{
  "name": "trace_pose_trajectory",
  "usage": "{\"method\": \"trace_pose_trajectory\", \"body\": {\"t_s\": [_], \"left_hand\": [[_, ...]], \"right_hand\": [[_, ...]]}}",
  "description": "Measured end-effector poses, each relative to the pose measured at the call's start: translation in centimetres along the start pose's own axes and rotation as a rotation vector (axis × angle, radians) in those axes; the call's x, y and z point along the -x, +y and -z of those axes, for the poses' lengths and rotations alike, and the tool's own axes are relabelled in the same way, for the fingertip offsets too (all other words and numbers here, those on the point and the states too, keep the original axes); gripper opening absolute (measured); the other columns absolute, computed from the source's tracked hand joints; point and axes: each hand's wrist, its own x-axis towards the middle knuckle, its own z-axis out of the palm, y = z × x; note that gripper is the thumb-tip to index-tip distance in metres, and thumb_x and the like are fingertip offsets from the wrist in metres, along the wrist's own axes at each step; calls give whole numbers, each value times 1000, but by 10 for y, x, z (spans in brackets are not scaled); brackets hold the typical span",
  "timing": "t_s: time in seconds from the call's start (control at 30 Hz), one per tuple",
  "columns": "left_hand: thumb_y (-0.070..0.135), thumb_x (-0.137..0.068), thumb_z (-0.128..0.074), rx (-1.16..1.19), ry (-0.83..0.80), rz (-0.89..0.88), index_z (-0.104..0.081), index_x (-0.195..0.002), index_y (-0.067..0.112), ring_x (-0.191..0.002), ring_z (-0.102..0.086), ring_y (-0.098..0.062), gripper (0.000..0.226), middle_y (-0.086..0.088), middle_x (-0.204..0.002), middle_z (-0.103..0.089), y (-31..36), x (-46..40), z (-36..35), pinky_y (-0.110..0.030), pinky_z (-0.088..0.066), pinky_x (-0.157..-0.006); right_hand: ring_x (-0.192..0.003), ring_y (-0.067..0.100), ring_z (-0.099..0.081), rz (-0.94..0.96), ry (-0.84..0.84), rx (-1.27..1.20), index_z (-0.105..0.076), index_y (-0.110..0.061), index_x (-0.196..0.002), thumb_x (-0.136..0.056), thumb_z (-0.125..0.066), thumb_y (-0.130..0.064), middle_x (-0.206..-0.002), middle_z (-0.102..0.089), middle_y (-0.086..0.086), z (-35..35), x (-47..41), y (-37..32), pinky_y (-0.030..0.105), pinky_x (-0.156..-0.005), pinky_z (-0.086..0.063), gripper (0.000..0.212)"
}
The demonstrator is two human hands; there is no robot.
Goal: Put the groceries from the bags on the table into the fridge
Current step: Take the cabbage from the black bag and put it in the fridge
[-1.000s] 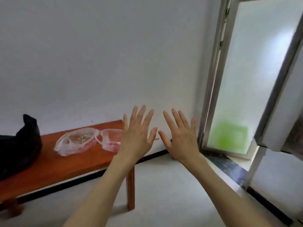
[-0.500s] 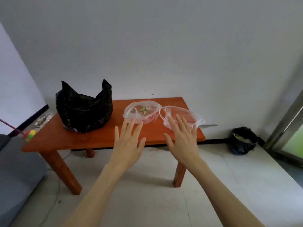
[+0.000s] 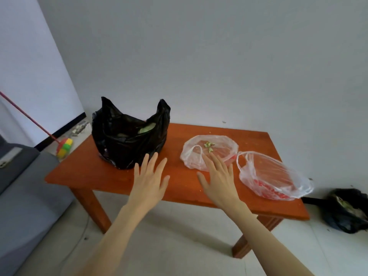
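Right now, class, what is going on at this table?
A person stands at the orange-brown wooden table with the left hand and the right hand held open above it, holding nothing. A crumpled black plastic bag with something green inside and two thin clear plastic bags lie on the table. No fridge is in view.

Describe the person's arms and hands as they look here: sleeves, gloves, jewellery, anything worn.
Both forearms are bare as far as the frame shows; no sleeve edge comes into view. The left hand and the right hand wear no gloves, and no rings, watch or bracelet are visible on the fingers or wrists. The nails look short and unpainted.
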Motion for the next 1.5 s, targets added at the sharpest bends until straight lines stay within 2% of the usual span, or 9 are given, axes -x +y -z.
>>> {"method": "trace_pose_trajectory", "body": {"t_s": [0.27, 0.4, 0.57, 0.67, 0.77, 1.03, 1.13, 1.23, 1.5], "left_hand": [[23, -89, -58, -78, 92, 56, -45, -136, 10, -140, -21, -39, 50, -20, -147, -34, -114, -89, -3, -59, -20, -108], [22, -80, -68, -227, 73, -49, -55, -127, 9, -133, -34, -42, 50, -21, -139, -45, -171, -150, -5, -62, -29, -101], [23, -79, -68, -280, 20, -197, -54, -128, 9, -132, -37, -41, 53, -20, -138, -47, -207, -230, -5, -62, -33, -102], [27, -94, -48, -256, -71, -230, -30, -145, 13, -143, -11, -36, 55, -18, -154, -20, -210, -271, -17, -57, -11, -113], [29, -100, -33, -219, -194, -233, -6, -149, 18, -144, 7, -29, 57, -10, -158, 2, -206, -306, -35, -53, 1, -116], [44, -94, -45, -228, -372, -221, -8, -149, 18, -144, -8, -27, 71, -8, -157, -9, -212, -387, -109, -49, -10, -115], [36, -95, -47, -221, -398, -264, -31, -141, 18, -138, -28, -25, 52, -6, -149, -29, -215, -411, -128, -44, -24, -111], [27, -96, -44, -149, -429, -257, -54, -115, 15, -111, -54, -28, 24, -5, -120, -55, -214, -435, -136, -40, -46, -86], [11, -94, -51, 367, -650, 68, -64, -100, 6, -107, -58, -25, 16, -12, -109, -65, -248, -503, -149, -32, -42, -92]], "right_hand": [[-143, 22, -20, -56, -34, -178, -25, -20, -147, -95, -40, -47, -155, -25, 3, -64, -131, -52, 46, -116, -17, 61], [-143, 23, -18, -79, 138, -224, -26, -17, -147, -95, -44, -41, -155, -24, 6, -89, -204, -85, 41, -116, -19, 59], [-140, 35, -27, 43, 280, 84, -44, -13, -138, -88, -58, -34, -148, -38, 12, -120, -288, -118, 58, -110, -25, 56], [-141, 35, -26, -4, 204, 272, -46, -13, -136, -84, -62, -40, -148, -38, 12, -135, -320, -118, 63, -108, -19, 60], [-146, 32, 2, -131, 52, 324, -21, -17, -149, -91, -47, -50, -159, -9, 8, -151, -338, -98, 60, -112, -2, 71], [-144, 36, 11, -314, -43, 290, -10, -15, -151, -85, -47, -62, -158, -3, 13, -185, -367, -48, 60, -111, 5, 89], [-143, 35, 18, -359, -168, 261, 1, -16, -151, -85, -38, -68, -158, 6, 12, -200, -377, -27, 57, -113, 4, 92], [-144, 32, 16, -381, -250, 204, 1, -16, -151, -82, -38, -72, -159, 5, 10, -218, -384, -12, 53, -114, 2, 97], [-138, 14, -29, -343, -337, -319, -59, -8, -122, -100, -40, -21, -131, -54, -1, -255, -386, 20, 30, -110, -24, 32]]}}
